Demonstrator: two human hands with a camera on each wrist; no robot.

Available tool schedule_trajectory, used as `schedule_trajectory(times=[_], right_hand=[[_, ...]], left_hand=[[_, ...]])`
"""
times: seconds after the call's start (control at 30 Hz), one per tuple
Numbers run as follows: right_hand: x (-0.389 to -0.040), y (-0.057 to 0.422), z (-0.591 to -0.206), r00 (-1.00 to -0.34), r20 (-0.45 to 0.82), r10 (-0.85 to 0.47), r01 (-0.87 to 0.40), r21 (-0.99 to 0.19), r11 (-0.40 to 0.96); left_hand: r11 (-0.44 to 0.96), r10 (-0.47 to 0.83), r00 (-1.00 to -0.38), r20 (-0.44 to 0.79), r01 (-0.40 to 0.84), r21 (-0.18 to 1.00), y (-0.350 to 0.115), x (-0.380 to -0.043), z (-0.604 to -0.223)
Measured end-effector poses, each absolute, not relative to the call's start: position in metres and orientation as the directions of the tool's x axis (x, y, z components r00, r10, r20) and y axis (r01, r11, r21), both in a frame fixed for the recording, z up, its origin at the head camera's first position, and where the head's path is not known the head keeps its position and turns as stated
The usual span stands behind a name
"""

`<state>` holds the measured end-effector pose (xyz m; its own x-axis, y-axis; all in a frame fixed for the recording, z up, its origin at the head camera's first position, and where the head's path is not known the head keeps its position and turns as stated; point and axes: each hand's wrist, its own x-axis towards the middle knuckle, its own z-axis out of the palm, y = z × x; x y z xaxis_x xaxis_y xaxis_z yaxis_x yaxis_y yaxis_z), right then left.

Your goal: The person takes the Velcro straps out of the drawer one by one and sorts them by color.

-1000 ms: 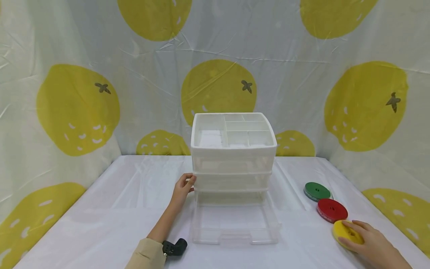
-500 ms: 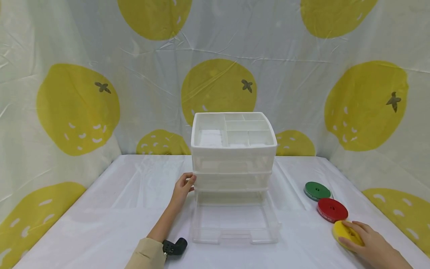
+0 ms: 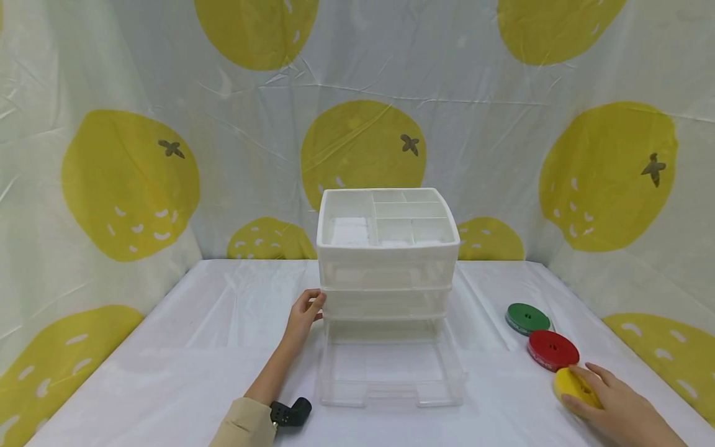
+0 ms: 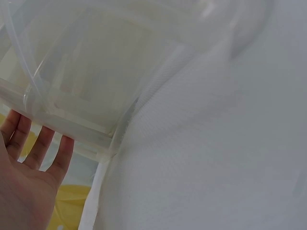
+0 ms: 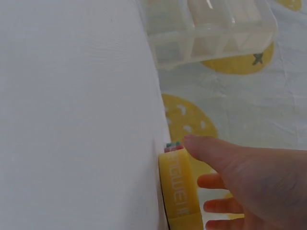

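A white plastic drawer organizer stands mid-table, its clear bottom drawer pulled out toward me. My left hand rests with its fingertips at the organizer's left side; the left wrist view has those fingers fairly straight along the wall. At the right, my right hand is over a yellow disc-shaped roll with lettering on its rim. In the right wrist view, the thumb is right at the roll's edge and the other fingers extend loosely beside its face. The roll lies flat on the table.
Behind the yellow roll are a red roll and a green roll, in a slanting row. The organizer's top tray is split into several compartments. A white sheet with lemon prints hangs behind the table.
The right hand's fingers have shifted and loosened slightly over the yellow roll. The left hand, organizer and rolls stay in place.
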<state>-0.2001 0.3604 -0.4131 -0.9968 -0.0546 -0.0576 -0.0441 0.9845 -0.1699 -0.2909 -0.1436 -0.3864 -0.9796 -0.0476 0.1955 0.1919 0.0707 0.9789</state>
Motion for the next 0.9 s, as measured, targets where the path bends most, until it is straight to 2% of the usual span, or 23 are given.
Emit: schedule_trajectory(times=[0.1,0.2,0.37,0.63,0.73,0.9], right_hand=[[-0.2,0.358,-0.411,-0.995,0.065,-0.081,-0.091,-0.169,0.981],[-0.201,0.354,-0.408,-0.983,0.16,-0.089,-0.12,-0.196,0.973],[-0.205,0.34,-0.396,-0.983,0.17,-0.065,-0.104,-0.234,0.967],[-0.205,0.318,-0.382,-0.977,0.2,-0.076,-0.131,-0.279,0.951],[-0.205,0.309,-0.378,-0.97,0.227,-0.089,-0.156,-0.301,0.941],[-0.203,0.293,-0.374,-0.928,0.348,-0.133,-0.256,-0.336,0.906]], left_hand=[[0.085,-0.049,-0.977,0.208,0.204,0.975,-0.141,-0.284,-0.38],[0.09,-0.056,-0.975,0.214,0.209,0.974,-0.143,-0.291,-0.387],[0.095,-0.068,-0.971,0.228,0.221,0.971,-0.146,-0.306,-0.404],[0.085,-0.066,-0.971,0.228,0.222,0.971,-0.146,-0.305,-0.403],[0.082,-0.066,-0.971,0.228,0.223,0.971,-0.146,-0.305,-0.403],[0.075,-0.064,-0.971,0.229,0.224,0.972,-0.146,-0.305,-0.404]])
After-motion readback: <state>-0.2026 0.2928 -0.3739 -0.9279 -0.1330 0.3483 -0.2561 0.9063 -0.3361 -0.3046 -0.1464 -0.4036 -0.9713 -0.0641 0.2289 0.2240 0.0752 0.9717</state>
